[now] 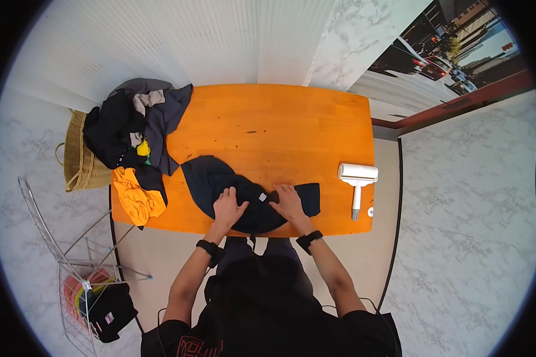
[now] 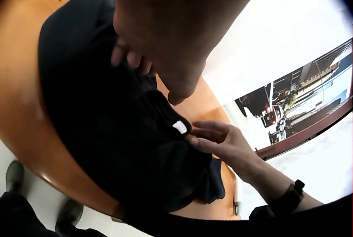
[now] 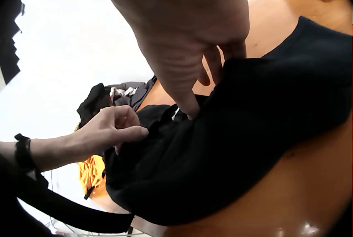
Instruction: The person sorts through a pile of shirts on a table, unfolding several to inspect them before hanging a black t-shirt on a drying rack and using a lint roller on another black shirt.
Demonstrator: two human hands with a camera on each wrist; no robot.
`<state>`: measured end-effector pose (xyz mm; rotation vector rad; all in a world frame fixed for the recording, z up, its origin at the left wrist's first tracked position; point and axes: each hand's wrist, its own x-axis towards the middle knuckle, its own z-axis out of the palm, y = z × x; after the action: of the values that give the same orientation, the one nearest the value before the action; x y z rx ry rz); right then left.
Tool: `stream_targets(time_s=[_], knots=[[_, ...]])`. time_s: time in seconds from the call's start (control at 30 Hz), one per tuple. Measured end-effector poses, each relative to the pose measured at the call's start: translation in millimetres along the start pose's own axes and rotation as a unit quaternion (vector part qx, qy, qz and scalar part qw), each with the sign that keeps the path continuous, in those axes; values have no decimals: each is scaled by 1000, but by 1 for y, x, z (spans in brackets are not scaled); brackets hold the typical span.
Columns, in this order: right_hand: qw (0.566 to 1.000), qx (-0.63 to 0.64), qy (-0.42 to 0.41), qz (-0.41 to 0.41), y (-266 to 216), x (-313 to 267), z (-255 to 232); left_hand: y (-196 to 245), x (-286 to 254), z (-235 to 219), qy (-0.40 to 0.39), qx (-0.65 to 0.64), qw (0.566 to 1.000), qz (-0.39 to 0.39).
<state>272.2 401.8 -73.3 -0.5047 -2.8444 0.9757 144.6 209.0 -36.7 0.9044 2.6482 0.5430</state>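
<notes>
A dark shirt (image 1: 256, 211) lies bunched across the table's front edge, a small white label (image 1: 262, 197) showing at its neckline. On the label's left, my left hand (image 1: 227, 208) rests its fingertips on the cloth with the thumb held apart. My right hand (image 1: 289, 203) pinches the neckline just right of the label; in the right wrist view its thumb presses the near side of the dark cloth (image 3: 220, 148) while the fingers go behind. One dark sleeve-like end (image 1: 309, 199) spreads to the right, and another part (image 1: 205, 172) reaches up and left.
A heap of dark clothes (image 1: 116, 128) covers the table's left end beside a wicker basket (image 1: 77, 154). An orange garment (image 1: 138, 199) hangs near that corner. A white lint roller (image 1: 357, 175) lies at the right on the orange table (image 1: 280, 119). A metal rack (image 1: 86, 285) stands lower left.
</notes>
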Motion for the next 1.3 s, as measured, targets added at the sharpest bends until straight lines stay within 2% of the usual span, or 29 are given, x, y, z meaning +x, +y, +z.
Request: stream_targets(time_s=[0.07, 0.1, 0.17, 0.33, 0.4, 0.43, 0.47, 0.5, 0.53, 0.57, 0.6, 0.67, 0.7, 0.73, 0.8, 0.87, 0.9, 0.93, 0.97, 1.03, 1.07, 1.17, 1.23, 1.27, 1.3], knots=[[1000, -12, -19, -8, 5, -2, 2, -3, -4, 14, 45, 80, 996, -7], [999, -27, -34, -12, 9, -2, 3, -10, -4, 22, 48, 82, 995, -8], [999, -5, -33, -16, 19, -5, 5, -29, -5, 30, 16, 83, 994, -61], [996, 71, -54, 12, 14, -4, -4, -26, -4, 3, 23, 60, 995, -81], [998, 65, -22, 4, 8, -2, -6, -16, -1, -6, 36, 67, 994, -77], [998, 64, -20, 2, 4, -1, -7, -9, 2, -7, 71, 68, 994, -46], [999, 30, 21, -18, -3, 1, -8, -2, 8, -8, 106, 69, 992, -13], [997, -4, 63, -38, -9, 5, -8, 2, 16, -4, 111, 67, 992, -10], [997, -7, 66, -41, -11, 7, -4, 3, 25, 4, 85, 100, 991, 39], [998, -15, 43, -44, -13, 13, 0, 2, 35, 9, 61, 134, 985, 87], [999, -22, 19, -46, -14, 18, 6, -5, 43, 18, 66, 133, 985, 89], [999, -18, -3, -35, -15, 27, 20, -21, 57, 32, -18, 150, 985, 89], [999, -21, -36, -17, -15, 31, 26, -28, 62, 26, -1, 141, 986, 89], [997, -24, -68, -1, -18, 36, 26, -24, 66, 11, 5, 143, 986, 91], [998, -24, -60, -1, -25, 42, 25, -17, 67, -33, 48, 94, 992, 75], [998, -25, -49, -3, -36, 50, 12, -11, 68, -83, 130, 86, 981, 111], [999, -8, 16, -30, -40, 52, -3, -3, 68, -116, 160, 100, 977, 96], [995, 7, 80, -59, -41, 58, -21, 8, 64, -153, 229, 63, 965, 112], [994, -10, 94, -57, -34, 68, -37, 10, 65, -187, 295, 48, 944, 140], [986, -8, 151, -68, -43, 88, -104, 21, 58, -258, 323, 48, 936, 133], [985, -2, 164, -59, -58, 100, -143, 24, 57, -284, 358, 56, 918, 158], [982, 43, 169, -65, -129, 120, -266, 48, 50, -351, 412, 58, 895, 163], [967, 63, 164, -184, -156, 136, -328, 65, 47, -390, 451, 35, 878, 158], [967, 144, 99, -187, -178, 135, -359, 73, 45, -411, 462, 13, 870, 173], [949, 256, 36, -181, -196, 136, -383, 75, 52, -427, 487, -33, 845, 218]])
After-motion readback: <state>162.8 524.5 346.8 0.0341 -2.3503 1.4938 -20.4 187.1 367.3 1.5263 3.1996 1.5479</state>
